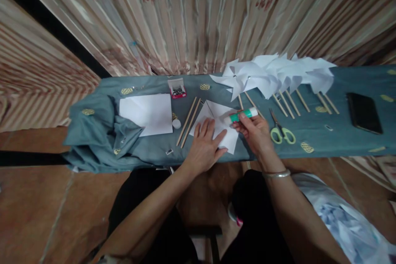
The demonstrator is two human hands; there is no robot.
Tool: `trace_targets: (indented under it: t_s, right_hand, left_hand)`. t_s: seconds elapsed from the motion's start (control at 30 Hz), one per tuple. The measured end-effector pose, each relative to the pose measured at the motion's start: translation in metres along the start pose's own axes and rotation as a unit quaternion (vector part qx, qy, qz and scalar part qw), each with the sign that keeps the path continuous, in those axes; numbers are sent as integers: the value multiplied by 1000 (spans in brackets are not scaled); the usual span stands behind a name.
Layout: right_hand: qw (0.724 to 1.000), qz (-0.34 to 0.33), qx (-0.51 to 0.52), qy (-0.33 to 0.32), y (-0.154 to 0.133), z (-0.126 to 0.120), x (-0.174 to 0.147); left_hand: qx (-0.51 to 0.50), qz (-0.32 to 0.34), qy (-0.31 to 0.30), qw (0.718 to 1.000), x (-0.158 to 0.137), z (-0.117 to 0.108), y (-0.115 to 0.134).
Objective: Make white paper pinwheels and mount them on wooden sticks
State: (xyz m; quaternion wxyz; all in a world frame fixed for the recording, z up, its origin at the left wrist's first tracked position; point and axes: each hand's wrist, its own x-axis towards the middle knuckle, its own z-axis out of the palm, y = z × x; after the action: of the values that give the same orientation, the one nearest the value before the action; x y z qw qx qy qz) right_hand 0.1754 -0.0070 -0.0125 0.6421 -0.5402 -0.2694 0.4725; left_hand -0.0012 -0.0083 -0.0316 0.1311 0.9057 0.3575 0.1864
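A long narrow table (324,140) runs across the view, covered with a blue-grey cloth (93,140) printed with small yellow motifs; the cloth bunches into folds at the left end. Behind it hangs a pleated beige curtain (192,12) with faint red flower marks. Below the table edge lies a reddish-brown tiled floor (37,206).

The left hand (204,146) lies flat, fingers spread, pressing on a white paper square (216,121) folded along its diagonals, near the middle of the table. The right hand (255,130) is clamped around a glue stick (241,115) with a green band, held almost level, its tip over the paper's right part; whether the tip touches the paper cannot be told. A metal bangle (276,174) sits on the right wrist.

Just left of the paper lie 2 wooden sticks (188,121) side by side, and beside them a small white cap (176,123). Further left is a stack of white sheets (147,113), with a small open box of pins (177,88) behind it. Right of the right hand lie scissors (281,130) with light green handles. Along the back right, a row of finished white paper pinwheels (275,72) on sticks overlaps. A black phone (363,112) lies flat well apart at the right end.
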Motion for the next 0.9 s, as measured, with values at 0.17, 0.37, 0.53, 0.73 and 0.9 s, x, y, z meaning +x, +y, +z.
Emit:
trace_targets:
  t_s: [0.17,0.37,0.53,0.73,0.9]
  right_hand:
    - [997,-30,-65,-22,4,9,4]
    - [991,-71,-116,-15,9,12,6]
    - [965,-122,-232,-14,17,7,9]
    - [911,-165,-378,-25,15,6,9]
    - [879,-185,-440,-28,11,10,5]
  left_hand:
    - [-2,-14,-9,1000,2,2,-3]
    - [-19,-13,-6,1000,0,2,-3]
    - [-29,-23,-13,999,1,-2,-2]
    - [-21,-25,-22,999,1,-2,-1]
    - [-21,-26,-14,999,0,0,0]
